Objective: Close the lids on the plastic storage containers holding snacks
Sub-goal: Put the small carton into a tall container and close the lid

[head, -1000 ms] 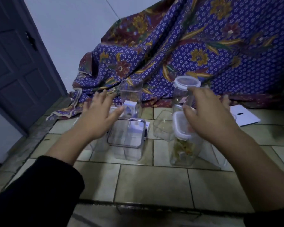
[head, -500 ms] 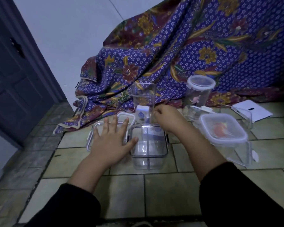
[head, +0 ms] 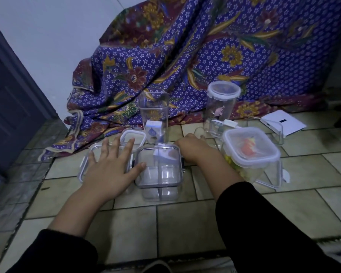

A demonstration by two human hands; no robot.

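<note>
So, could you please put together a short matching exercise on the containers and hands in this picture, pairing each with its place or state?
Column one:
1. round jar
2. tall square container
3. left hand
4. right hand

Column two:
A. spread flat on the clear lid of a low container at the left
B. lidless, a small white carton inside
C. at the far right corner of the middle clear container
D. white-rimmed lid on, standing at the patterned cloth

Pairs: 1-D, 2-B, 3-A, 4-C

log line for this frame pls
left hand flat on left box | right hand at centre box far edge | right box lidded
</note>
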